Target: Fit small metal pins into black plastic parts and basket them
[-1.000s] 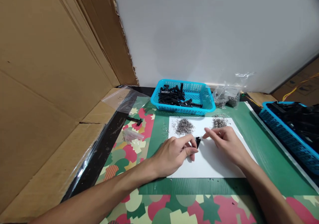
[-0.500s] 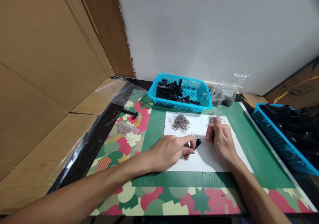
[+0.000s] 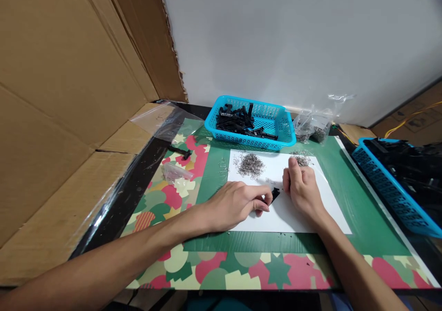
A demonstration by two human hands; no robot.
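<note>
My left hand (image 3: pixel 241 203) rests on the white paper (image 3: pixel 252 225), its thumb and fingers pinched around a small black plastic part (image 3: pixel 275 194) whose far end sticks out toward the right. To the right, my right hand (image 3: pixel 304 186) is closed with the thumb uppermost; whatever it may hold is hidden by the fingers. A pile of tiny metal pieces (image 3: pixel 250 164) lies on the paper beyond my left hand. Another small metal pile (image 3: pixel 301 158) is just behind my right thumb.
A blue basket (image 3: pixel 255 143) of black parts stands behind the paper. Plastic bags (image 3: pixel 319 129) are to its right. Another blue basket (image 3: pixel 397 191) full of black parts is at the right edge. One black part (image 3: pixel 179 152) and a small bag (image 3: pixel 176 173) lie left.
The view has shifted slightly. My right hand has turned a little and its thumb has moved left. My left hand keeps its pinch on the black part.
</note>
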